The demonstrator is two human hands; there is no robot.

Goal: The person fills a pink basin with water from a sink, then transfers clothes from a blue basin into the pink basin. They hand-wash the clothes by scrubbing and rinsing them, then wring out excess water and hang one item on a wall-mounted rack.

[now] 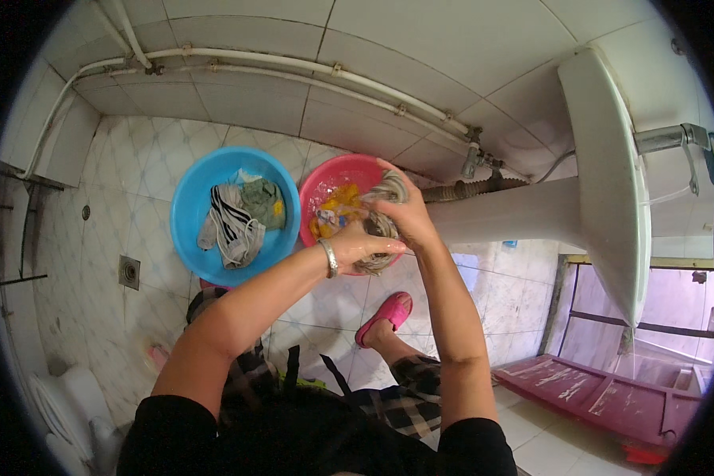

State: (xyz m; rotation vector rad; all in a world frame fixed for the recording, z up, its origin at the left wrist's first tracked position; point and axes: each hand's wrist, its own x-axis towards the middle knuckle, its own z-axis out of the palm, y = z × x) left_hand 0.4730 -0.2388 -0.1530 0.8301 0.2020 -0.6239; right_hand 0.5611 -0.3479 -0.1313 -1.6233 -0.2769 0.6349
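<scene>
Over the pink basin (316, 176) I hold a bunched, wet-looking striped garment (389, 189) in grey and white tones. My right hand (411, 213) is wrapped round its upper part. Lower down, my left hand (355, 239), with a silver bracelet at the wrist, is closed on the garment's lower folds; some of its fingers are hidden. Inside the pink basin lies yellow patterned cloth (343, 197) in water. To the left stands a blue basin (184, 208) holding a grey garment with dark stripes (234, 230) and a green-grey cloth (262, 202).
White pipes (285, 63) run along the tiled wall. At right stands a white pedestal washbasin (611, 182) with a metal tap (674, 138), a ribbed drain hose (476, 189) beside it. A floor drain (129, 271), a toilet (71, 404) and a dark red door (595, 397) are around me.
</scene>
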